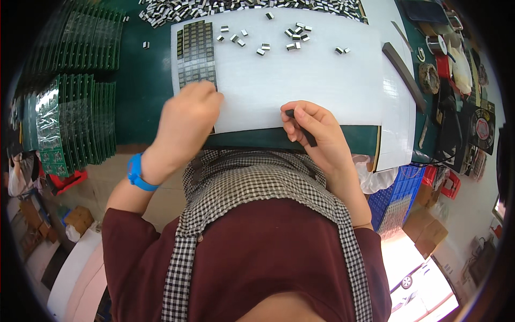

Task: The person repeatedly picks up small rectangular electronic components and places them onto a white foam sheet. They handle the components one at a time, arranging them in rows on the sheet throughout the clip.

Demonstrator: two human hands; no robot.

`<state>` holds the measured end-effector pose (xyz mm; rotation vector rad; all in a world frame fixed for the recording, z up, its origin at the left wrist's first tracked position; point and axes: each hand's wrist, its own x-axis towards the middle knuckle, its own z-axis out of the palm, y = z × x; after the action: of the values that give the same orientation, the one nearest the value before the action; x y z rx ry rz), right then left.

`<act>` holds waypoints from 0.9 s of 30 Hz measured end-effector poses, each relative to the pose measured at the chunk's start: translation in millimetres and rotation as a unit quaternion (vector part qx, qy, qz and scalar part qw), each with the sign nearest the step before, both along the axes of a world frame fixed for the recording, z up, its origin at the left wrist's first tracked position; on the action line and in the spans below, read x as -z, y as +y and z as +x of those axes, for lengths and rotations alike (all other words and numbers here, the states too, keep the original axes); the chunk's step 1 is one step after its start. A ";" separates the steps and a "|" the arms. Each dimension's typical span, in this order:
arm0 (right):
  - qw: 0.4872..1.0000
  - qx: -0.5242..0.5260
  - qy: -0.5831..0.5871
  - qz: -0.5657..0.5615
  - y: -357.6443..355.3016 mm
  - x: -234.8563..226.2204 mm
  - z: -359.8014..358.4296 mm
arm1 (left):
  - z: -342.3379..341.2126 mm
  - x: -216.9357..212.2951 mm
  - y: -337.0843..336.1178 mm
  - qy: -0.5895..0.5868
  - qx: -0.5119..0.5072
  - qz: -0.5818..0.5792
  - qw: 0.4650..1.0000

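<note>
My left hand (192,111) is closed, knuckles up, over the lower part of a narrow sheet (196,64) with rows of small rectangles, dark at its far end and greyer nearer me. The fingertips are turned away, so I cannot tell what is in them. Between the thumb and fingers of my right hand (317,127) is a short black stick (307,133), held slantwise above the near edge of a white foam board (311,80). Several small white blocks with black faces (293,46) lie scattered on the far half of that board.
A large heap of similar blocks (241,6) spreads along the far edge. Green circuit boards (80,118) stand in rows at left. A dark bar (404,77) lies on the right, near a solder spool (436,45) and other tools. A blue crate (398,196) stands below the table's right end.
</note>
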<state>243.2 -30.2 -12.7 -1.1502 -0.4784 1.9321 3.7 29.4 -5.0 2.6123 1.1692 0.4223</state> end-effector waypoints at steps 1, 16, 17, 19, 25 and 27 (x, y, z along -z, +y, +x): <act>0.999 0.003 -0.021 0.030 -1.1 0.8 -0.3 | -1.3 -4.3 6.7 -0.072 -0.009 -0.018 0.997; 0.877 0.062 -0.329 0.346 -11.1 -4.1 -18.9 | 47.0 22.7 -27.7 -0.559 -0.099 -0.718 0.402; 0.874 0.067 -0.329 0.352 -10.7 -3.8 -19.2 | 46.9 22.5 -27.7 -0.561 -0.095 -0.718 0.400; 0.867 0.078 -0.329 0.365 -10.0 -2.8 -19.9 | 46.7 22.8 -27.8 -0.566 -0.087 -0.718 0.396; 0.814 0.035 -0.416 0.403 -8.5 -10.7 -14.0 | 44.3 17.7 -24.6 -0.532 -0.092 -0.695 0.475; 0.792 0.015 -0.445 0.417 -7.7 -13.0 -14.3 | 45.0 1.7 -20.0 -0.483 -0.109 -0.657 0.568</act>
<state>228.9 -37.9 0.3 -1.3300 -1.6017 0.7923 48.8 9.3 -6.6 0.6650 0.7638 0.5609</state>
